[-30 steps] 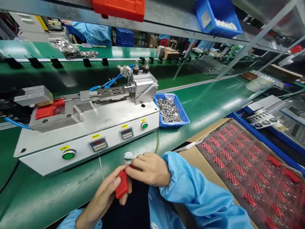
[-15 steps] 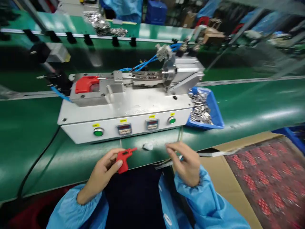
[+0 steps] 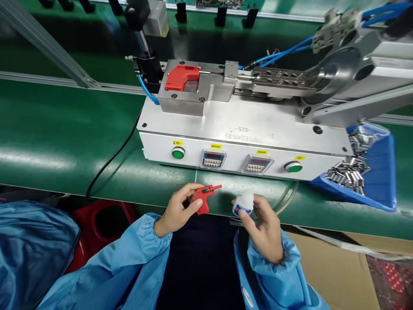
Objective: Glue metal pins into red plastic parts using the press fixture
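Note:
My left hand [image 3: 177,211] is closed around a small red plastic part [image 3: 205,197] with a thin prong pointing right. My right hand [image 3: 263,224] grips a small white bottle [image 3: 244,203] with a blue label, held upright close to the red part's prong. Both hands hover at the near edge of the green belt [image 3: 58,142], just in front of the white press machine [image 3: 245,133]. A second red part [image 3: 182,78] sits in the machine's metal fixture at its back left.
A blue tray of small metal cylinders [image 3: 355,170] stands to the machine's right. A cardboard box [image 3: 342,267] lies at the lower right. A red bin [image 3: 103,224] sits under the belt at left. Blue hoses and a black cable run off the machine.
My right hand has picked up the white bottle from the belt. The view has swung down and left, closer to the machine. My left hand keeps the red part.

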Tool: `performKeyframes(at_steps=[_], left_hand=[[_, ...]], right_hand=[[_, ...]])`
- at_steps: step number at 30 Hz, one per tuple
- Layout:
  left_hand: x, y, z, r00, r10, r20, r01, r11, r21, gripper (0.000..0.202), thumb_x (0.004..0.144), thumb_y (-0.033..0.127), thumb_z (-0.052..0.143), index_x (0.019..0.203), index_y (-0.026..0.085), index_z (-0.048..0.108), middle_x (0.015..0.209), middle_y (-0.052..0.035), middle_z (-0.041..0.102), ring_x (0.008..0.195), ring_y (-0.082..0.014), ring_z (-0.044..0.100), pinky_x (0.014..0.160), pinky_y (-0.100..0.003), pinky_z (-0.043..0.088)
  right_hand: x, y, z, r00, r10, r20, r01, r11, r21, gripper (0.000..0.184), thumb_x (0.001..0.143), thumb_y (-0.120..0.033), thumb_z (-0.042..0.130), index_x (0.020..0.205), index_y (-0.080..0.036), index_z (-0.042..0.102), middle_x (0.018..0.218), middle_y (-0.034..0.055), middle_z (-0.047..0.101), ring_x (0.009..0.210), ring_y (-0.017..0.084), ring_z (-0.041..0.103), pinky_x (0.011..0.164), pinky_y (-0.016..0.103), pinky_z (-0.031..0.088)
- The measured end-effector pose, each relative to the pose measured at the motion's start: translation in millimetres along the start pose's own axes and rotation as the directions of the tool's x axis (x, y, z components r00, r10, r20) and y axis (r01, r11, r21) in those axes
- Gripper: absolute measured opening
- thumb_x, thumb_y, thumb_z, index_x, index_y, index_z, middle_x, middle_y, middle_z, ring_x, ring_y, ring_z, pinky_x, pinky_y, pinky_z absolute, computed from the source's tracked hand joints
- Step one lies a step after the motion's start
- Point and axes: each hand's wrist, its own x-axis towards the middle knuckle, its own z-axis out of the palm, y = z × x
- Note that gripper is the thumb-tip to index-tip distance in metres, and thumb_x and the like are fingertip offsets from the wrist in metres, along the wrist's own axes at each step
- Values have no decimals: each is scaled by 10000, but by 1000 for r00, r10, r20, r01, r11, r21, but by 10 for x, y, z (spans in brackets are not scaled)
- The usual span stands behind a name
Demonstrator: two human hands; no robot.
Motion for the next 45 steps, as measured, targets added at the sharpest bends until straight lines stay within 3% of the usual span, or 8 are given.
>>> performKeyframes(at_steps=[2, 5, 21, 45], left_hand=[[14, -3, 36, 1000, 26, 8, -26, 1000, 11, 361, 1007, 428, 673, 1254, 164, 679, 904, -60, 779, 738, -163, 688, 694, -250, 528], [23, -5, 62, 999, 44, 14, -45, 999, 27, 358, 1006, 423, 671, 1254, 165, 678, 933, -65, 787, 750, -168, 697, 700, -259, 535], [20, 7, 40, 997, 82, 1, -82, 996, 40, 343, 1015, 403, 662, 1261, 164, 666, 874, -47, 784, 729, -165, 705, 692, -255, 542], [29, 27, 59, 996, 82, -21, -80, 992, 98, 344, 1010, 427, 656, 1228, 163, 691, 833, -51, 769, 679, -161, 665, 643, -260, 523]], right_hand=[[-47, -49, -23, 1000, 1, -23, -2, 998, -60, 200, 1010, -406, 642, 1032, -210, 679, 783, 13, 686, 644, 160, 619, 614, 267, 512], [-89, -84, 0, 999, -23, -36, 18, 992, -124, 186, 1000, -367, 639, 949, -200, 701, 703, -1, 646, 571, 141, 557, 545, 263, 462], [-90, -38, 112, 987, -121, -110, 96, 973, -208, 122, 973, -307, 667, 968, -193, 713, 721, 15, 665, 533, 137, 546, 520, 274, 471], [-92, -101, 82, 982, -130, -135, 89, 959, -270, 137, 978, -328, 660, 919, -208, 692, 669, 1, 635, 502, 135, 522, 501, 272, 461]])
